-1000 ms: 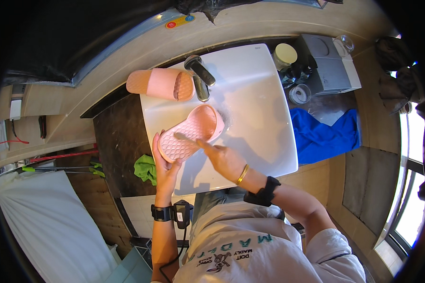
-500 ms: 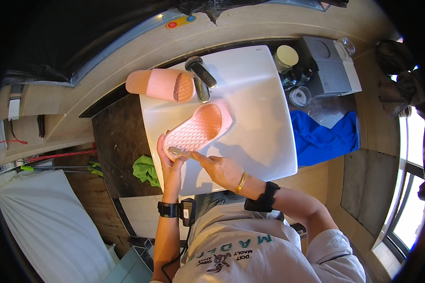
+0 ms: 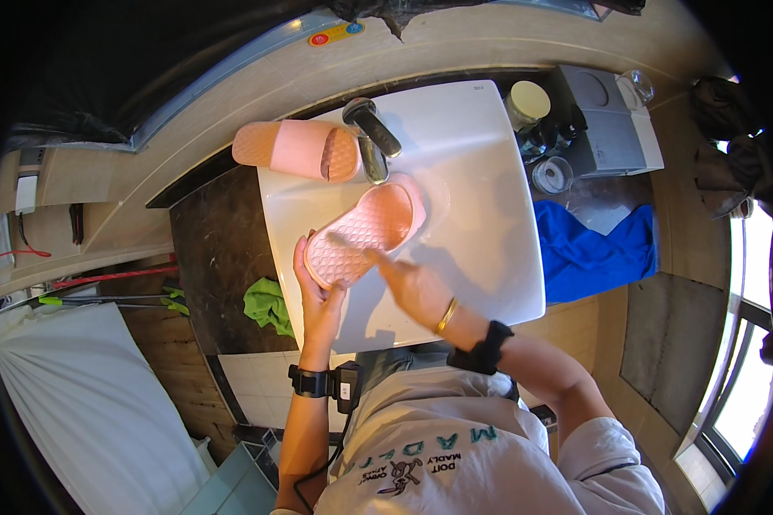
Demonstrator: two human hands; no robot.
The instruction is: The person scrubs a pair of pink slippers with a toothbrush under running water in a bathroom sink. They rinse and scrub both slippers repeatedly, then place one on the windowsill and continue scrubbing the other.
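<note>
My left hand [image 3: 319,296] grips a pink slide slipper [image 3: 339,259] by its near end, tilted over the white sink. The textured footbed faces up and the strap end points toward the tap. In my right hand [image 3: 419,292] is a slim pale brush [image 3: 350,245], shaped like a toothbrush; its head lies over the middle of the footbed. Motion blurs both the brush and my right fingers, so whether the bristles touch is hard to tell. The matching pink slipper [image 3: 295,150] rests on the sink's far left corner, beside the tap.
The white sink [image 3: 489,283] has a dark metal tap [image 3: 374,137] at its back. A blue cloth [image 3: 588,253], a glass jar with a cream lid [image 3: 528,103] and a grey box [image 3: 593,120] sit on the right. On the left counter lies a green cloth [image 3: 268,306].
My right hand has moved the brush from the slipper's near end up toward its middle, away from me. The left hand keeps its hold on the slipper.
</note>
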